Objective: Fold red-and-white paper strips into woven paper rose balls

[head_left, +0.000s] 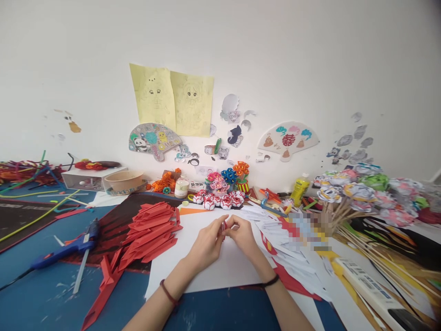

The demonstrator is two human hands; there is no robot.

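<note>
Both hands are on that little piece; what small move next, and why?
I'd probably press the small red-and-white piece together: left hand and right hand both pinch it over the white sheet, and most of it is hidden, so releasing seems premature.

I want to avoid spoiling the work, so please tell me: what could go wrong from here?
The small red-and-white piece, pinched between the left hand and right hand, might slip or bend. The red folded pieces and white strips lie loose on either side and could scatter. The blue glue gun lies uncovered; if hot, it might burn someone.
</note>
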